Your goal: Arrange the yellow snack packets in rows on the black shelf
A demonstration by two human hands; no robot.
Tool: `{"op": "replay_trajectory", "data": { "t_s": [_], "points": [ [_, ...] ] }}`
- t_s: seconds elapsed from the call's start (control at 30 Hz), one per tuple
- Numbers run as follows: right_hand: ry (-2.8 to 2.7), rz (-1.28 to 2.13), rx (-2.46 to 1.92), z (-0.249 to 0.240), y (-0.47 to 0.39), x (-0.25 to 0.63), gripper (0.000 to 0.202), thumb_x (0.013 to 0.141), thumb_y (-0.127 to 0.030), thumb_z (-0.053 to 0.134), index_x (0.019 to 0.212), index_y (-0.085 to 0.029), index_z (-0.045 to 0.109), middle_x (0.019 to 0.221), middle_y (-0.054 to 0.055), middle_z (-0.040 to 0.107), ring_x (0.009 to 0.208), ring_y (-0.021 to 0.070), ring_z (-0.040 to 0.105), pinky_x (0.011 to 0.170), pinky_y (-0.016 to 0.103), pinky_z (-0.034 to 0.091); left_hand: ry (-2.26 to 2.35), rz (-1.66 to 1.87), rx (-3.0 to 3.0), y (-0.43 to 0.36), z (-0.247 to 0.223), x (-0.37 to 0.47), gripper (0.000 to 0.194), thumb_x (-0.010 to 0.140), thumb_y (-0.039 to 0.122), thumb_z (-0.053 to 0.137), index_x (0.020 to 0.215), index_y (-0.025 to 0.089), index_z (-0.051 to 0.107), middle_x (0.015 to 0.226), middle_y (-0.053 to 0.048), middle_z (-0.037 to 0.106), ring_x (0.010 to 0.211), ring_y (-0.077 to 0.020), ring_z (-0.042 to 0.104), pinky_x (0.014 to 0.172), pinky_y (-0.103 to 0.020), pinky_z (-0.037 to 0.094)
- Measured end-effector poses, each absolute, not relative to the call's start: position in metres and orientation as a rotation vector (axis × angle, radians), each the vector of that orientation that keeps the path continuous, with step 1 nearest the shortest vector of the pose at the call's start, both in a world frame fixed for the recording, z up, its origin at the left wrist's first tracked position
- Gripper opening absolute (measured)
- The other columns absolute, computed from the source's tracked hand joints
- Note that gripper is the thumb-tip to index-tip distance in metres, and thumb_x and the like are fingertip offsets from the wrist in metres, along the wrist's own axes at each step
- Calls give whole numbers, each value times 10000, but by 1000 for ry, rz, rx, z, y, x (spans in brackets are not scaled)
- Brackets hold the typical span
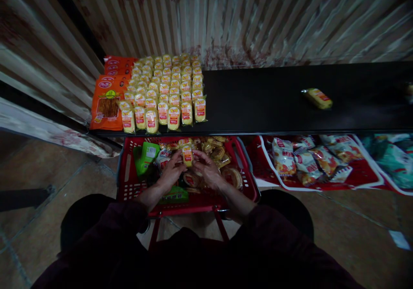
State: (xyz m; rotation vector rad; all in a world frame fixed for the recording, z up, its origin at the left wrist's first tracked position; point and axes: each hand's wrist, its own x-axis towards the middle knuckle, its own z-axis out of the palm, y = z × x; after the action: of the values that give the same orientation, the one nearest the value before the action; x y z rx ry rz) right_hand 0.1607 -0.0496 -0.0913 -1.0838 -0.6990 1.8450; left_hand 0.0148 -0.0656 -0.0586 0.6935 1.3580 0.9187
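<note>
Both of my hands are above a red basket (129,194) full of packaged snacks. My left hand (172,167) and my right hand (205,168) hold a small yellow wrapped cake (187,156) between them, its red and white label facing up. Green packets (150,153) and round wrapped pastries (232,178) lie in the basket around my hands. Just beyond, rows of similar yellow cakes (173,117) stand upright at the left end of a black shelf (254,104). Orange snack bags (108,104) are beside them at the far left.
A single yellow cake (318,98) lies on the shelf's right part. Below the shelf at the right, another red basket (269,162) holds white and orange snack bags (284,156). Teal packets (395,160) are at the far right. A pleated curtain (226,18) hangs behind the shelf.
</note>
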Motion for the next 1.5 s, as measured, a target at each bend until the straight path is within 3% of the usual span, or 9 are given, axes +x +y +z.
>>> {"op": "replay_trajectory", "data": {
  "t_s": [0.37, 0.57, 1.17, 1.5],
  "points": [
    [-974, 1703, -1150, -97, -51, 160, 442, 663, -323, 729, 1077, -274, 582, 1044, 18, 646, 974, 190, 597, 877, 342, 468, 1357, 935, 699, -66, -67, 14, 575, 684, 138, 654, 1242, 209, 536, 1146, -100, 616, 959, -192, 602, 766, -302, 522],
    [-930, 1697, -1208, -99, -51, 159, 548, 641, -300, 730, 1148, -275, 524, 1035, 25, 635, 931, 181, 602, 870, 358, 472, 1375, 936, 691, -65, -67, 15, 584, 693, 140, 650, 1258, 208, 517, 1151, -98, 614, 947, -183, 605, 744, -279, 522],
    [-837, 1847, -1073, -87, -54, 157, 446, 660, -377, 756, 1080, -278, 645, 1107, 36, 652, 1012, 202, 600, 886, 351, 477, 1412, 945, 780, -65, -79, 11, 607, 675, 226, 718, 1243, 185, 508, 1185, -100, 620, 1052, -204, 587, 955, -362, 439],
    [-891, 1864, -1047, -84, -53, 159, 481, 664, -419, 750, 1116, -285, 651, 1170, 39, 652, 1089, 222, 589, 970, 390, 442, 1462, 977, 750, -66, -66, 15, 522, 649, 231, 740, 1150, 217, 591, 1108, -68, 660, 996, -207, 613, 878, -327, 480]
  ]
}}
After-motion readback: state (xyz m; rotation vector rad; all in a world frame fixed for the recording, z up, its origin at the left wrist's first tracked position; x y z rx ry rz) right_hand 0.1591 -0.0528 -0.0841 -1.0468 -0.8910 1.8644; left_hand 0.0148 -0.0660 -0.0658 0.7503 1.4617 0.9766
